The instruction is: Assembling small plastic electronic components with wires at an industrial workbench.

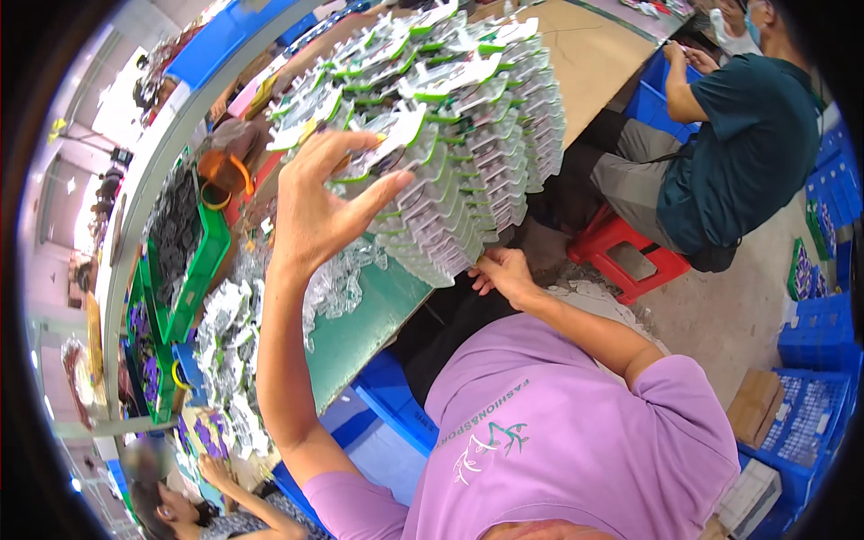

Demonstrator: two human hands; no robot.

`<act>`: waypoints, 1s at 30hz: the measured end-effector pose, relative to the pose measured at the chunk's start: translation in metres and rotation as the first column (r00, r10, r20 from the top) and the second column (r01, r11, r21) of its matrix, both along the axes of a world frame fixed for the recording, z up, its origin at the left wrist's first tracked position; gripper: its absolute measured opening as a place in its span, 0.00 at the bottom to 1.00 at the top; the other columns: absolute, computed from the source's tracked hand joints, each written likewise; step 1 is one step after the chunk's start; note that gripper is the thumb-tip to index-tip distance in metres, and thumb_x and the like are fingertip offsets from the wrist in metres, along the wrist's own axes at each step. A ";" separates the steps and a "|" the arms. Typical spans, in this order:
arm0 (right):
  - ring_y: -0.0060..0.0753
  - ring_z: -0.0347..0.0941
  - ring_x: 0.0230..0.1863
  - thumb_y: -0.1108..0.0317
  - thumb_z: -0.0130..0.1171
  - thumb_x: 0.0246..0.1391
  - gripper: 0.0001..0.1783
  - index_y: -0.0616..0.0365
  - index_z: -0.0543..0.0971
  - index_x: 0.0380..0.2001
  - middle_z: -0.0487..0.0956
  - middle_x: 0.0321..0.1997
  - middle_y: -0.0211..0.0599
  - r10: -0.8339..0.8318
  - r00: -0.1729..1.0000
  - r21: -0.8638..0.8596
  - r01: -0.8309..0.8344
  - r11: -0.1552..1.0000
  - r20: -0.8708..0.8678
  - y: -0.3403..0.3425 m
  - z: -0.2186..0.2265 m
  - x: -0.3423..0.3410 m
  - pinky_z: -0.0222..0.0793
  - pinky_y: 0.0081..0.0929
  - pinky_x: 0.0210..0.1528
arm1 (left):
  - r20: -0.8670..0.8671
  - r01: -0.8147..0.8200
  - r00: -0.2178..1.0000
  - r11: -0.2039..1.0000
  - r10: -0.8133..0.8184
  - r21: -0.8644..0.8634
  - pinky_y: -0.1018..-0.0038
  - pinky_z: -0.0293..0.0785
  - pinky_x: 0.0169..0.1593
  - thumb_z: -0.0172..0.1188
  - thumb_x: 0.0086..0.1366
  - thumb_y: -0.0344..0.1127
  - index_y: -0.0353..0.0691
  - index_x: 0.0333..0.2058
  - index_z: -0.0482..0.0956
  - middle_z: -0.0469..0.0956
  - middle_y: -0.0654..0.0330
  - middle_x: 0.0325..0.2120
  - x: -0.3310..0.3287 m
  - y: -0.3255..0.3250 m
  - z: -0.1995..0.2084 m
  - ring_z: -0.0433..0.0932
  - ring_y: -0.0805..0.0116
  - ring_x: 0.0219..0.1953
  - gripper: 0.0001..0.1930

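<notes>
A tall stack of clear plastic parts [450, 193] with white and green tops rises from the workbench in front of me. My left hand [324, 202] reaches up to its near left corner. Thumb and forefinger are spread apart around the end of a white-and-green top piece [396, 135], with the other fingers partly hidden. Low at the stack's near right corner, my right hand [506, 274] has its fingertips pinched together. Whatever lies between them is too small to make out.
Loose clear parts [337, 283] lie on the green bench top [360, 337]. A green bin [202, 261] of dark parts stands left. Below the bench edge is a blue tub [396, 400]. A co-worker [742, 157] sits on a red stool [630, 256] at right; another person [193, 513] works lower left.
</notes>
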State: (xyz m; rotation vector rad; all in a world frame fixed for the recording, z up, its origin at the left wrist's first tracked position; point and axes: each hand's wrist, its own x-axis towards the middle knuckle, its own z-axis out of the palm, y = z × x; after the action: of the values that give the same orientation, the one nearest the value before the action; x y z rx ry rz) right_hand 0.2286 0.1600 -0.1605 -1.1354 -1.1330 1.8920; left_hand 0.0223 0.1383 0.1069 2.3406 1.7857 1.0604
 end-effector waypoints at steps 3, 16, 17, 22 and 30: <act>0.32 0.79 0.22 0.69 0.55 0.59 0.13 0.72 0.79 0.32 0.81 0.29 0.45 -0.007 0.998 0.033 0.005 0.999 0.061 -0.001 -0.002 -0.005 0.76 0.25 0.21 | -0.016 0.007 1.000 0.997 -0.006 0.075 0.72 0.74 0.43 0.75 0.49 0.41 0.34 0.37 0.81 0.81 0.55 0.33 -0.001 0.000 -0.001 0.79 0.64 0.37 0.21; 0.30 0.80 0.24 0.70 0.51 0.61 0.14 0.71 0.79 0.28 0.81 0.25 0.42 0.058 0.998 0.129 -0.053 0.990 -0.032 -0.038 0.007 0.024 0.78 0.24 0.25 | -0.046 -0.074 0.996 0.996 0.076 0.054 0.74 0.68 0.38 0.72 0.49 0.33 0.33 0.39 0.78 0.78 0.56 0.38 0.035 -0.067 0.011 0.73 0.68 0.36 0.19; 0.30 0.80 0.24 0.70 0.51 0.61 0.14 0.71 0.79 0.29 0.80 0.25 0.42 0.070 0.996 0.113 -0.064 0.992 -0.046 -0.041 0.015 0.034 0.78 0.24 0.25 | -0.054 -0.067 0.996 0.995 0.071 0.071 0.74 0.68 0.39 0.72 0.49 0.33 0.33 0.39 0.78 0.78 0.56 0.38 0.044 -0.071 0.015 0.73 0.67 0.37 0.19; 0.29 0.79 0.23 0.70 0.49 0.61 0.13 0.70 0.79 0.31 0.80 0.25 0.41 0.014 0.998 0.142 -0.005 0.990 -0.065 -0.047 0.040 0.088 0.78 0.23 0.26 | -0.105 0.039 0.994 0.984 -0.021 0.173 0.66 0.72 0.45 0.76 0.44 0.35 0.35 0.38 0.78 0.79 0.52 0.37 0.094 -0.077 0.036 0.77 0.55 0.40 0.22; 0.26 0.78 0.22 0.65 0.50 0.65 0.16 0.67 0.80 0.33 0.80 0.25 0.38 -0.282 0.959 0.340 0.273 0.900 -0.023 0.009 0.069 0.194 0.76 0.21 0.23 | -0.240 0.334 0.932 0.900 -0.271 0.279 0.72 0.74 0.37 0.75 0.49 0.37 0.36 0.39 0.78 0.79 0.54 0.31 0.173 0.011 0.063 0.78 0.62 0.33 0.21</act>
State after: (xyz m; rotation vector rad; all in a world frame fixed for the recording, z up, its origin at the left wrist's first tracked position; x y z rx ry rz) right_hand 0.4230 0.1685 -0.0913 -1.0627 -1.1871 1.4022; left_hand 0.1950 0.1489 0.1702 2.8845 1.3021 1.1737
